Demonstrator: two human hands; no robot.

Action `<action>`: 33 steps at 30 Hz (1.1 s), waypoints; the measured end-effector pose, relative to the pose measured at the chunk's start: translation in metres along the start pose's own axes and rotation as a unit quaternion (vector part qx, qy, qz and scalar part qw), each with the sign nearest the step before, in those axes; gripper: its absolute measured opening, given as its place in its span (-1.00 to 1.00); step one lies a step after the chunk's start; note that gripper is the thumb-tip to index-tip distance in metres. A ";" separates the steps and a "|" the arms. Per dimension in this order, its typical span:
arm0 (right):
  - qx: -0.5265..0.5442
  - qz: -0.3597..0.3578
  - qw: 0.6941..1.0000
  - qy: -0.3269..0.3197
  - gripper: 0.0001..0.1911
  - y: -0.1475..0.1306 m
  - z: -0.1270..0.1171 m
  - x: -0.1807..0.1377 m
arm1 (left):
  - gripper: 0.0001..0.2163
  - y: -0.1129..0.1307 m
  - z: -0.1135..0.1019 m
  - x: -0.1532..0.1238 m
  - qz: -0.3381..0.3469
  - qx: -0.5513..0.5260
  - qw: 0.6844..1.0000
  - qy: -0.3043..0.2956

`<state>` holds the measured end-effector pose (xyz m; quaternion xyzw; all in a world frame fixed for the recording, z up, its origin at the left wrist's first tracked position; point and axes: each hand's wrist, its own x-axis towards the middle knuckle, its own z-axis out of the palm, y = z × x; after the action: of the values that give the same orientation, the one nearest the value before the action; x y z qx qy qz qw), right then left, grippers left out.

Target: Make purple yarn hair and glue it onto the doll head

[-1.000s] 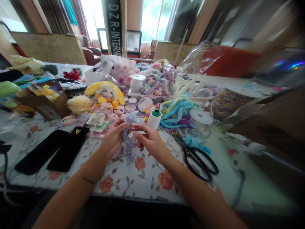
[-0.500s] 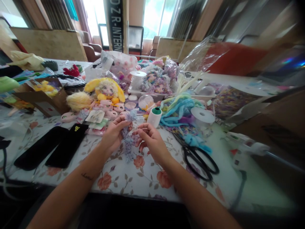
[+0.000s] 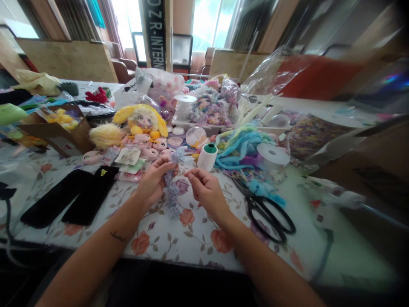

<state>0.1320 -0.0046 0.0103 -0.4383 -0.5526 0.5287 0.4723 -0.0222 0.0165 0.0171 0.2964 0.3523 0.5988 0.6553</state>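
My left hand (image 3: 154, 181) is closed around a strip of fluffy lilac-blue yarn (image 3: 172, 198). One tuft of the yarn sticks up above the fingers, and the rest dangles over the flowered tablecloth. To its right, a short gap away, my right hand (image 3: 207, 189) is pinched with thumb and forefinger together; whatever is between the tips is too fine to make out. Just behind the right hand stands a white thread cone (image 3: 207, 158) with a green top. Black-handled scissors (image 3: 270, 217) lie to the right of that hand.
Two black cases (image 3: 91, 196) lie at the left. Behind the hands are doll faces (image 3: 148, 152), a yellow-eared doll (image 3: 143, 119), blue-green wool (image 3: 244, 147) and a white spool (image 3: 273, 154). A cardboard box (image 3: 60, 136) stands back left; a glue gun (image 3: 332, 192) is at the right.
My right hand has drawn slightly away from the yarn to the right, and its spread fingers have closed into a pinch. My left hand keeps its hold on the yarn.
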 end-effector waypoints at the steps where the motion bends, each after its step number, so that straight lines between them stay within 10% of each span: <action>1: -0.046 -0.025 0.999 0.008 -0.80 0.000 0.000 -0.001 | -0.74 -0.001 0.000 0.000 -0.002 -0.001 1.000 -0.002; 11: -0.118 -0.089 0.988 0.053 -0.85 -0.010 -0.007 -0.007 | -0.74 -0.002 -0.001 0.003 0.009 -0.004 1.000 0.026; 20: -0.215 -0.220 0.949 -0.068 -0.78 -0.006 0.001 -0.023 | -0.76 -0.011 0.002 0.004 0.063 0.029 0.996 0.057; 33: -0.207 -0.243 0.945 -0.075 -0.76 0.001 0.002 -0.022 | -0.76 -0.009 -0.002 0.009 0.081 0.010 0.993 0.089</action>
<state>0.1335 -0.0268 0.0078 -0.3376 -0.7737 0.3032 0.4422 -0.0187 0.0249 0.0079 0.2759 0.3906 0.6701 0.5677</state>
